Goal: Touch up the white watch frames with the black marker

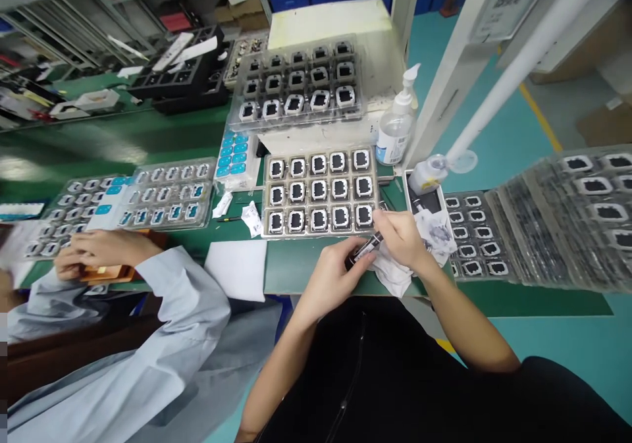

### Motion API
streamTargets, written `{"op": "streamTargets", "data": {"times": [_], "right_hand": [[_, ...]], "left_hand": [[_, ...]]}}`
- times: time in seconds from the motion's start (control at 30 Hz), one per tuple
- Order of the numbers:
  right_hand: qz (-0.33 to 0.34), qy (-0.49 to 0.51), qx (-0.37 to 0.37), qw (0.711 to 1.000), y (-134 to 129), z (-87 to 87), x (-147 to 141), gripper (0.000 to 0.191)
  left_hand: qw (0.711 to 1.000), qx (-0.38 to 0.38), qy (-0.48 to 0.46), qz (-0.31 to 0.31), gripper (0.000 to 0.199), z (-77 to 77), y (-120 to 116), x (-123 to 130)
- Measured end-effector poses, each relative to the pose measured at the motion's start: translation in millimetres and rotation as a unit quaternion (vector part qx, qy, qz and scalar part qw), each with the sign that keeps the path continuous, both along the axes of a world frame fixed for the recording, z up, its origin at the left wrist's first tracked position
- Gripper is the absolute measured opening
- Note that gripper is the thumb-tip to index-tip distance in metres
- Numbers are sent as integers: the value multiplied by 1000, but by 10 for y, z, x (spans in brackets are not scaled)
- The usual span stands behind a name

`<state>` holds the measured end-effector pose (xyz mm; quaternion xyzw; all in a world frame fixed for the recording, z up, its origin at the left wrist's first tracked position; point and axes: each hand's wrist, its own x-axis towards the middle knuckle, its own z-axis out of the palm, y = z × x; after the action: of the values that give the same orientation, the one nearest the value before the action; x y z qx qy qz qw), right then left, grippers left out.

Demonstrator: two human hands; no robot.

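A black marker-like tube with a pale label (364, 251) is held between my hands over the table's front edge. My left hand (336, 273) is wrapped round its lower left end. The fingers of my right hand (401, 235) are closed at its upper right end. Just behind my hands lies a clear tray (269, 227) with rows of white-framed black parts (318, 190). A crumpled white cloth (392, 276) lies under and beside my right hand.
At the left, another person's hands (106, 249) work at an orange block (106, 272). A pump bottle (395, 127) stands behind the tray, near a white box (447, 222). Stacked trays (538, 219) fill the right. A white foam sheet (237, 270) lies left of my hands.
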<state>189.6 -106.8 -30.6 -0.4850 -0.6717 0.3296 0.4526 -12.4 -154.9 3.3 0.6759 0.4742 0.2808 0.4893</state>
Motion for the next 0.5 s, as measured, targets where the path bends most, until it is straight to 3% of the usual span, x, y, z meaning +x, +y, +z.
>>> {"op": "streamTargets", "data": {"times": [0.1, 0.2, 0.27, 0.33, 0.43, 0.5], "right_hand": [[-18, -5, 32, 999, 8, -38, 30, 72], [-48, -7, 67, 997, 29, -82, 69, 65], [-60, -13, 88, 994, 51, -120, 83, 61], [-59, -23, 103, 993, 72, -159, 78, 59], [-50, -45, 123, 990, 90, -208, 48, 58], [-45, -61, 137, 988, 96, -236, 32, 57]], "left_hand": [[999, 34, 11, 34, 27, -107, -8, -44], [984, 77, 74, 142, 39, -182, 195, -350], [942, 118, 188, 252, 43, -157, 482, -709], [910, 128, 239, 314, 40, -78, 857, -1114], [888, 103, 292, 341, 30, 29, 1471, -1577], [889, 84, 312, 326, 29, 37, 1843, -1703]]}}
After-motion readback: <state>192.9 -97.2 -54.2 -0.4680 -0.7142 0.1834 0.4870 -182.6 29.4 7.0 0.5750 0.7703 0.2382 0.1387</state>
